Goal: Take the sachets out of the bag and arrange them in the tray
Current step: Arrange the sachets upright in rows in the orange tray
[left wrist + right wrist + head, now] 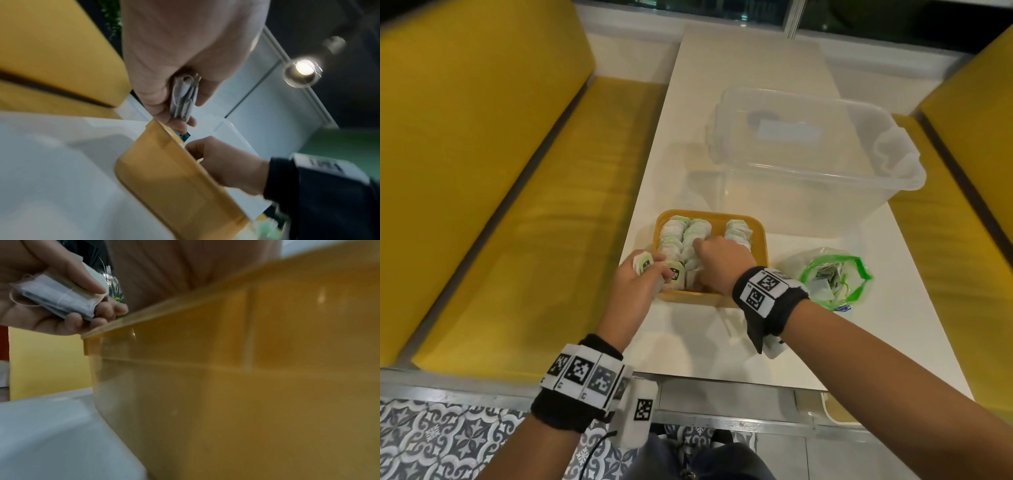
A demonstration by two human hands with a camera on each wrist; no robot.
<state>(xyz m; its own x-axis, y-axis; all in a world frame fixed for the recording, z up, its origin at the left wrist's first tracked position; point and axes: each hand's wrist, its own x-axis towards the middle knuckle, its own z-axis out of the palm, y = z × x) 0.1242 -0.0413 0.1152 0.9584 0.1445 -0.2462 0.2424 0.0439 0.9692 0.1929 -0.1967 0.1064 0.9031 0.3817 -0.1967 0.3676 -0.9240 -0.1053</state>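
While parting rows in tray (758,236) at frame centre with right hand (717,262), fingers hidden, grip untellable; pinching spare sachets (643,264) in left hand (635,284), ready beside.

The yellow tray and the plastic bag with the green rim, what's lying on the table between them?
Nothing lies there: in the head view a bare strip of white table separates the yellow tray from the plastic bag. The right hand's wristband hangs over its near end.

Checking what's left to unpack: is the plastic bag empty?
Not empty. The plastic bag stands open beside the yellow tray, with sachets visible inside.
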